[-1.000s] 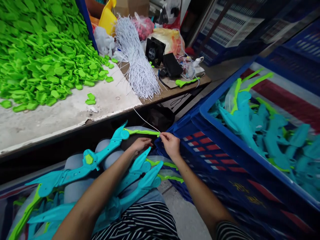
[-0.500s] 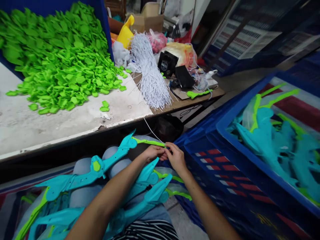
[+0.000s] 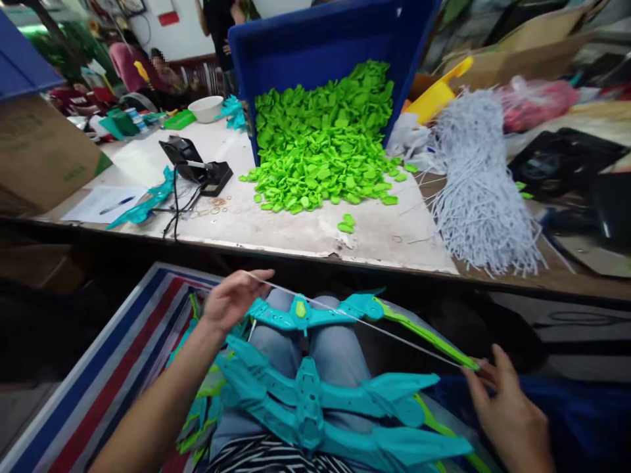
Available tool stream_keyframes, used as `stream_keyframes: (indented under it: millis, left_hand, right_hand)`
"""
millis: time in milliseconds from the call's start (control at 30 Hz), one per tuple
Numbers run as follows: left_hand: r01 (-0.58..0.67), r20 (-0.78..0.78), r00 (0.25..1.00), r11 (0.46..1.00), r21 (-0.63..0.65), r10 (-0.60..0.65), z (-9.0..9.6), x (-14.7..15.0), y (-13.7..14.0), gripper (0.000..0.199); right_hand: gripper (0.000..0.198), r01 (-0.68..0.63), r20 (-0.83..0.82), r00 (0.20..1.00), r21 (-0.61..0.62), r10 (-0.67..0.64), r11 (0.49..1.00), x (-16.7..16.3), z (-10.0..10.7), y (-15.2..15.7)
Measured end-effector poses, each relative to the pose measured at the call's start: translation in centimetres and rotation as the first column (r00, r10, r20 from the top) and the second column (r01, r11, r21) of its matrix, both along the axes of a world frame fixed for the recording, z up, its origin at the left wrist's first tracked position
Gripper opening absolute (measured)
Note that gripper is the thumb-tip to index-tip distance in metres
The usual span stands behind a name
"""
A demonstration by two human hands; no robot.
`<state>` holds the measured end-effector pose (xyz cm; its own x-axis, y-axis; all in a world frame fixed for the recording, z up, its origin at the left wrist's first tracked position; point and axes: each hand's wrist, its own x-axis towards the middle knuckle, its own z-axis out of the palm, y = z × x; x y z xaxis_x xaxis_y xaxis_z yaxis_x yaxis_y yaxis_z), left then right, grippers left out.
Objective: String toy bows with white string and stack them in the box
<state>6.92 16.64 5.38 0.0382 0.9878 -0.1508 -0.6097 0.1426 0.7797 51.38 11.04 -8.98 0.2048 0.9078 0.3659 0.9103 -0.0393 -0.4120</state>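
Note:
A turquoise toy bow point(image 3: 340, 314) with a green limb lies across my knees. My right hand point(image 3: 515, 410) pinches the tip of that limb at the lower right. A white string point(image 3: 362, 322) runs slantwise above the bow from this tip to my left hand point(image 3: 229, 299). Its upper end is held between the fingers of my left hand, raised over the bow's left part, which it partly hides. Two more turquoise bows point(image 3: 308, 407) rest on my lap, nearer my body.
On the table point(image 3: 290, 236) ahead, green plastic pieces point(image 3: 320, 164) spill from a tipped blue bin point(image 3: 315, 43). A bundle of white strings point(image 3: 486, 184) lies to their right. A black stand point(image 3: 202, 174) is at left. A striped sheet point(image 3: 93, 401) borders my left side.
The view has turned left. My hands, together at the limb's tip before, are now wide apart: the left has moved left with the string, which stretches along the bow.

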Motion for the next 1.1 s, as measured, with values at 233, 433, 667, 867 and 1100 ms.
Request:
stream_keyframes:
  millis: [233,433,667,867,1100]
  left_hand:
    - [-0.128,-0.082,0.989,0.989,-0.076,0.122,0.0,-1.1,-6.4,0.02]
    - [-0.029,-0.062,0.998,0.972,-0.234,0.015,-1.6,4.5,-9.0,0.043]
    - [-0.033,-0.094,0.996,0.958,-0.284,0.007,-1.5,3.9,-9.9,0.039]
    - [-0.503,-0.38,0.819,0.856,-0.117,0.429,-2.5,-0.9,-9.4,0.033]
    - [-0.66,-0.667,0.5,0.742,0.12,0.553,-3.5,-6.4,-6.6,0.025]
  right_hand:
    - [0.046,-0.113,0.236,0.967,0.07,0.094,0.991,-3.0,4.0,2.8]
    - [0.029,-0.736,0.089,0.673,-0.015,0.734,0.677,-22.0,6.8,6.7]
    - [0.052,-0.752,0.119,0.406,-0.52,0.906,0.405,-35.7,4.9,8.1]
    - [0.059,-0.857,-0.272,0.366,-0.471,0.89,0.208,-31.5,5.9,13.4]
    - [0.06,-0.925,-0.626,0.272,-0.38,0.73,0.019,-30.4,4.5,15.3]
